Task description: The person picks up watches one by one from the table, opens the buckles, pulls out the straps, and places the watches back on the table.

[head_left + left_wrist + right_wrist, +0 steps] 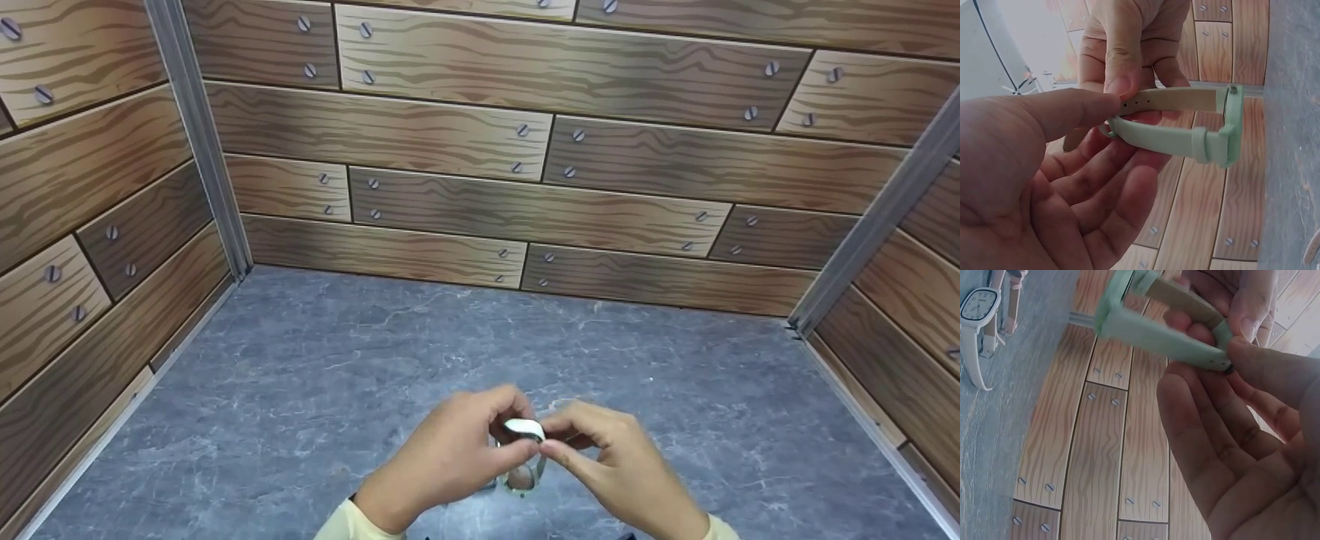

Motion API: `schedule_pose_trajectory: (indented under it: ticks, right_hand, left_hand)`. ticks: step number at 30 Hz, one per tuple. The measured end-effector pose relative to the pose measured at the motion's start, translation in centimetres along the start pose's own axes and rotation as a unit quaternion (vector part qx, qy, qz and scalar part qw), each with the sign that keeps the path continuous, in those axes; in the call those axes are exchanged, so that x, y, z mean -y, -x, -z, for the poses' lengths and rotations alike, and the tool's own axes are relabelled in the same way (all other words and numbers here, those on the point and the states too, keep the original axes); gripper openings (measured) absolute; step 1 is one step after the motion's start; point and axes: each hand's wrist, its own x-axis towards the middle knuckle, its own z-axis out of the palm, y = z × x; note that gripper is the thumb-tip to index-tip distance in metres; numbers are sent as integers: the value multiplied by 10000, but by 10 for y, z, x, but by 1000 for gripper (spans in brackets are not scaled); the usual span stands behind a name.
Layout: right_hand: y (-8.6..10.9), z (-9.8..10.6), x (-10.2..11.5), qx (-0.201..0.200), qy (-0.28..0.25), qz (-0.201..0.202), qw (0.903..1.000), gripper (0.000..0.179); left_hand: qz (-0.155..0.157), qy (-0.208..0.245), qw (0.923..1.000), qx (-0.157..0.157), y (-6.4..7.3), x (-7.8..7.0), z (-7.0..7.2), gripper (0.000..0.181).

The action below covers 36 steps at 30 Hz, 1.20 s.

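A pale green wristwatch [1157,138] is held up with its strap bent into a loop, the case at the far end from the fingers. My left hand [461,442] pinches the strap near its buckle end between thumb and fingers. From the other side, my right hand [619,461] pinches the same part, its thumb meeting the left thumb there. Small holes show in the tan inner side of the strap [1176,101]. Fingers partly cover the buckle [1107,130], and the strap's tip pokes out past it.
On the grey marbled table [337,390] lies a white watch [979,306] with a square face, beside a pink strap [1014,304]. Wood-patterned walls [450,142] with metal corner posts [202,135] enclose the table at the back and sides.
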Motion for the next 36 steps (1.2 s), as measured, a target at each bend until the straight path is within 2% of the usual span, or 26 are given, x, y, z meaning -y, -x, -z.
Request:
schedule_pose_trajectory:
  ticks: [7,10,14,20,26,36]
  right_hand:
    - [1,-1,-1,302,-216,193,9991,12]
    - [1,-2,0,379,-448,95,9982,11]
    - [-1,-4,1,165,-522,-10,9985,8]
    - [0,-6,1,-175,-281,306,9990,10]
    - [-1,-7,3,-309,-245,173,9991,10]
    - [-1,-10,4,-432,-253,333,9982,10]
  left_hand:
    - [-22,-82,9999,91,2,0,1,12]
    - [-39,-126,9999,89,3,0,-1,12]
    - [-121,-272,9996,7,1,0,-3,11]
    - [48,-53,10000,35,1,-1,-2,11]
    - [203,208,9995,80,1,-2,1,12]
    - [487,452,9977,124,-1,-2,-1,7]
